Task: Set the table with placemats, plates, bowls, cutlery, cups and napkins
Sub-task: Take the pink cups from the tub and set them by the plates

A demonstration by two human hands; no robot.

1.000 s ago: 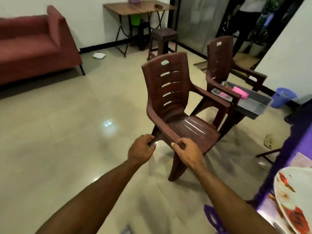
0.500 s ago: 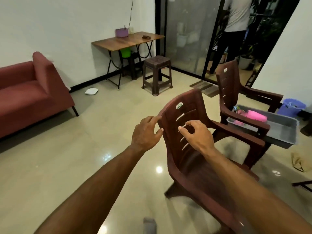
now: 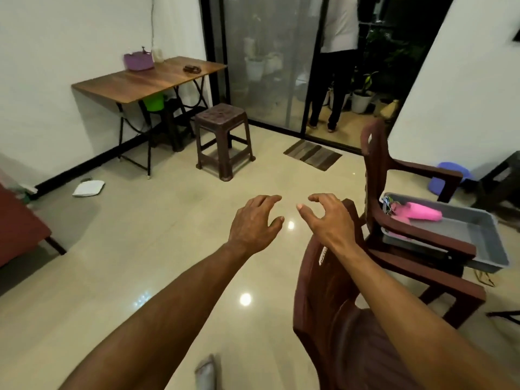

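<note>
Both hands grip nothing — chair label unreadable.

The near chair is cut off below, the sofa at left.

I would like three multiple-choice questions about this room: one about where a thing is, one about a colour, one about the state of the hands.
1. Where is the grey tray?
A. on the wooden table
B. on the seat of the far brown chair
C. on the floor by the stool

2. What colour is the basket on the wooden table?
A. purple
B. yellow
C. black

3. What are the hands doing?
A. both grip the near chair
B. both are open and hold nothing
C. one holds a plate

Answers:
1 B, the tray lies between the arms of the far brown chair.
2 A, it is purple.
3 B, the left hand and the right hand have spread fingers above the near chair.
</note>
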